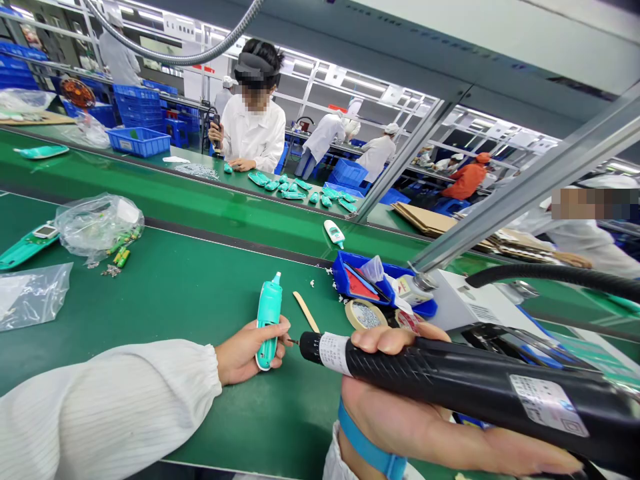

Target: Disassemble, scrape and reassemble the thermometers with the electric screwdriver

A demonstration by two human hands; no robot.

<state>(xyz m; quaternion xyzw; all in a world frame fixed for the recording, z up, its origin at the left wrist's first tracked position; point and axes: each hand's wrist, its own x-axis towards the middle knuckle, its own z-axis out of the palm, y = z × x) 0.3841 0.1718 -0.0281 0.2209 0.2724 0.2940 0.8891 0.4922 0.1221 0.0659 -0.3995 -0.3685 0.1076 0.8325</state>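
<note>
Over the green counter [165, 320], my left hand [247, 355] closes its fingers round a teal plastic casing [269, 313], light and stiff, best held by its body. My right hand [400, 420] grips a black electric screwdriver [450, 373] just beside it.

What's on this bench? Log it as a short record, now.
Left hand: holds teal plastic handheld device
Right hand: grips black electric screwdriver, bit aimed at device
Nearby: pale wooden stick, beige tape roll, blue plastic bin
Surface: green workbench
Opposite: person in white coat
</note>
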